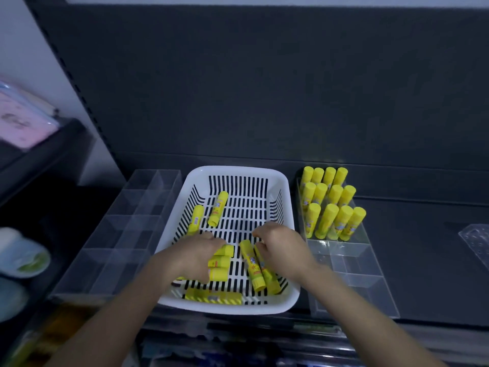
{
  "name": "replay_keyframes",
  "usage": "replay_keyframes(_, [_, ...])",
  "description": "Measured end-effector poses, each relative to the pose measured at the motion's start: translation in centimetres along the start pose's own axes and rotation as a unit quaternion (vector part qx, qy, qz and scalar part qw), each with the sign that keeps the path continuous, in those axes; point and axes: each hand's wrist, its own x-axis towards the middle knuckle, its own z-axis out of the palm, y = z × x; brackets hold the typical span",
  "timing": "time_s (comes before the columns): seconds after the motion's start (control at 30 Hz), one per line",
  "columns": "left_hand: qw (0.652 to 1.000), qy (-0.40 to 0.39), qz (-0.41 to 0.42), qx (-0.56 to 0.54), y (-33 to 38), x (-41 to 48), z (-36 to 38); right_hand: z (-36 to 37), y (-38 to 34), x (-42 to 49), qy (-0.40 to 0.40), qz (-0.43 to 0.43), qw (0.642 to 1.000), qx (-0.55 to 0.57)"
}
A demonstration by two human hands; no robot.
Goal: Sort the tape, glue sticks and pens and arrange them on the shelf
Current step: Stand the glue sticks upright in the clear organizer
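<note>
Left hand grips glue sticks in the basket; right hand curls, hold unclear.

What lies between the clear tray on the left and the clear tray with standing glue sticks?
In the head view, a white basket lies there, holding loose glue sticks.

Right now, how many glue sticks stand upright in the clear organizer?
12 glue sticks: back row of four, middle row of four, front row of four; none seems hidden.
</note>
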Motion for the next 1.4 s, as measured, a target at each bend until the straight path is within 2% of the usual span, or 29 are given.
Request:
replay_keyframes(0.1, [0.998, 0.043, -0.01, 0.034, 0.1, 0.3, 1.0, 0.5, -0.1, -0.2, 0.01, -0.01, 0.999, -0.029])
replay_keyframes(0.33, [0.986, 0.169, 0.0, -0.006, -0.6, 0.5, 1.2, 0.5, -0.4, 0.2, -0.006, 0.012, 0.999, -0.038])
replay_keyframes(0.47, [0.968, 0.218, -0.012, -0.123, -0.9, 0.5, 1.0, 0.5, -1.2, 1.0, -0.057, 0.037, 0.993, -0.093])
replay_keyframes(0.57, [0.933, 0.265, -0.045, -0.237, -0.8, 0.4, 0.6, 0.6, -1.9, 1.8, -0.109, 0.058, 0.986, -0.109])
replay_keyframes(0.67, [0.881, 0.285, -0.078, -0.37, -0.8, 0.5, 0.1, 0.5, -2.5, 2.9, -0.161, 0.105, 0.979, -0.074])
replay_keyframes(0.77, [0.832, 0.285, -0.073, -0.471, -0.4, 0.5, -0.3, 0.3, -2.7, 3.7, -0.188, 0.154, 0.97, -0.015])
replay_keyframes(0.83, [0.814, 0.276, -0.057, -0.509, 0.0, 0.5, -0.3, 0.1, -2.7, 4.0, -0.191, 0.17, 0.966, 0.019])
replay_keyframes(0.9, [0.802, 0.263, -0.038, -0.536, 0.6, 0.5, -0.5, -0.4, -2.5, 4.0, -0.166, 0.18, 0.968, 0.058])
replay_keyframes(1.0, [0.77, 0.256, -0.028, -0.585, 1.8, 0.9, -1.0, -2.6, -1.8, 3.4, -0.055, 0.199, 0.97, 0.125])
replay_keyframes(1.07, [0.733, 0.262, -0.03, -0.627, 3.0, 1.0, -1.4, -4.5, -1.0, 2.3, 0.038, 0.209, 0.96, 0.183])
replay_keyframes(1.2, [0.641, 0.243, -0.022, -0.728, 5.4, 1.4, -2.8, -8.4, 1.3, 0.1, 0.195, 0.215, 0.911, 0.293])
replay_keyframes(1.3, [0.566, 0.2, -0.006, -0.799, 8.1, 1.8, -3.8, -9.9, 3.7, -1.6, 0.255, 0.236, 0.889, 0.299])
replay_keyframes(1.4, [0.537, 0.141, 0.002, -0.831, 11.1, 2.3, -3.9, -9.7, 5.9, -3.4, 0.257, 0.257, 0.877, 0.315])
